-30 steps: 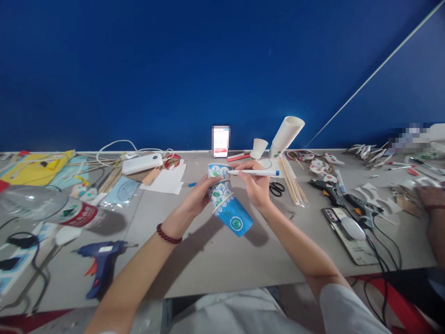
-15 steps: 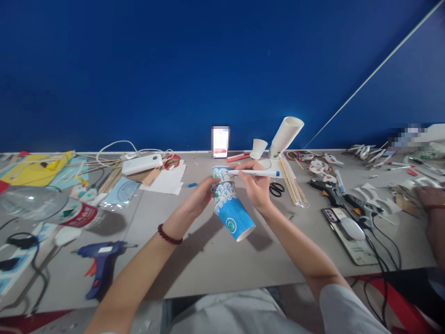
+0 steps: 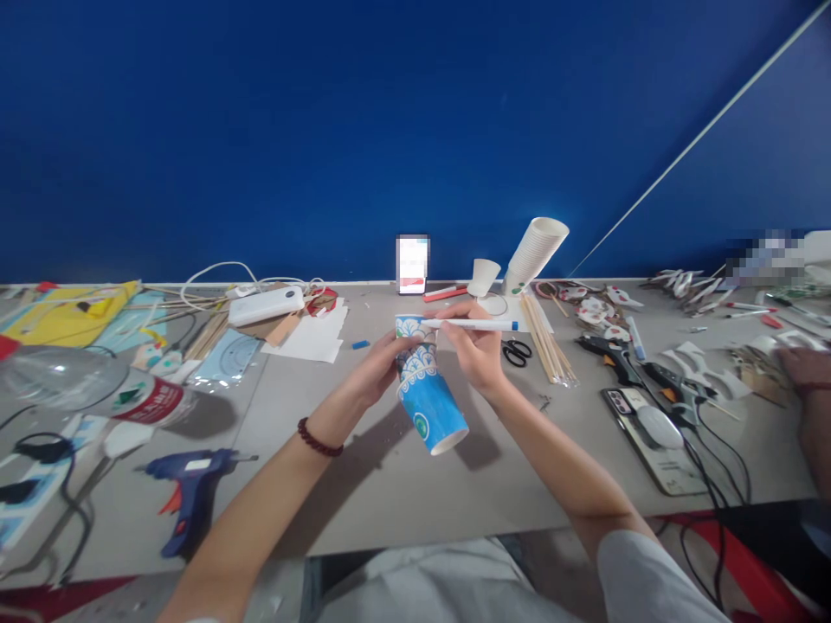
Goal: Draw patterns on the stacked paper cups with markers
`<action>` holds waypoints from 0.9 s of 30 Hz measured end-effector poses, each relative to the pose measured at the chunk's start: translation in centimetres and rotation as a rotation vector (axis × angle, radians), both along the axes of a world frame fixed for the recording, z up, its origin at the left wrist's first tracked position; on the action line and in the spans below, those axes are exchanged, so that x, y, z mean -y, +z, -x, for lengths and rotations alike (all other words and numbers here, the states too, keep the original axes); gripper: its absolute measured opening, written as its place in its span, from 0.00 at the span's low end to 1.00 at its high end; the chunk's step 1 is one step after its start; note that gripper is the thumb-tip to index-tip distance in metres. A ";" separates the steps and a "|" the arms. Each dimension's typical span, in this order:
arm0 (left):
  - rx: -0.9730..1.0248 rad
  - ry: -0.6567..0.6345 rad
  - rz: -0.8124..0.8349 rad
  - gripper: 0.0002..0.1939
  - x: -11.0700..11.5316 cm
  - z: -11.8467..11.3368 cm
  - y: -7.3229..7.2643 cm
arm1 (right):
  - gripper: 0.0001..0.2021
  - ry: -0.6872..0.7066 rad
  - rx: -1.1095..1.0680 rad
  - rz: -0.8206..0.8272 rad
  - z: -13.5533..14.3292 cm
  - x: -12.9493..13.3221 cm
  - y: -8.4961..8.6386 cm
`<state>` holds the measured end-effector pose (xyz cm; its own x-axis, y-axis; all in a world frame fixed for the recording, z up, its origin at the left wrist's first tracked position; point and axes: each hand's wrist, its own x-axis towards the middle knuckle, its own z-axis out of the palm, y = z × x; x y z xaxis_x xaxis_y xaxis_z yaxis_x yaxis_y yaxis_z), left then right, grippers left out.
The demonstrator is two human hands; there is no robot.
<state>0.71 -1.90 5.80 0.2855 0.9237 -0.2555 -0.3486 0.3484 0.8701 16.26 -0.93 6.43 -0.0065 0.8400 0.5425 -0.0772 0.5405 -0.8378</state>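
Note:
My left hand (image 3: pixel 384 368) is closed around the middle of a joined pair of paper cups (image 3: pixel 432 407), held tilted above the table. The lower cup is painted blue with a green ring and a white scalloped band; the upper part has blue arch patterns on white. In my right hand (image 3: pixel 475 346) is a white marker (image 3: pixel 477 325), gripped like a pen, its blue end pointing right. Its tip is at the upper cup's patterned side; whether it touches I cannot tell. A blue marker cap (image 3: pixel 360 344) lies left of the cups.
A phone (image 3: pixel 413 264) leans on the blue wall. Stacked paper cups (image 3: pixel 537 251), scissors (image 3: pixel 517 352) and wooden sticks (image 3: pixel 545 342) lie right. A glue gun (image 3: pixel 191 484) and large bottle (image 3: pixel 91 385) lie left. Another person's hand (image 3: pixel 805 368) rests at far right.
The paper cups have turned slightly, their lower open end swinging left and the green ring shifting left. My right hand and the marker have moved only a little.

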 end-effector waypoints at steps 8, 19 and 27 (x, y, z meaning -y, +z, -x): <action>0.018 0.055 0.051 0.17 0.0 -0.1 0.2 | 0.02 -0.093 0.096 -0.058 -0.1 0.0 0.3; 0.017 0.076 0.067 0.15 0.1 0.0 0.6 | 0.04 -0.142 0.262 -0.208 -0.2 0.2 0.3; 0.001 0.081 0.072 0.16 0.1 0.0 0.6 | 0.06 -0.151 0.281 -0.238 -0.1 0.2 0.3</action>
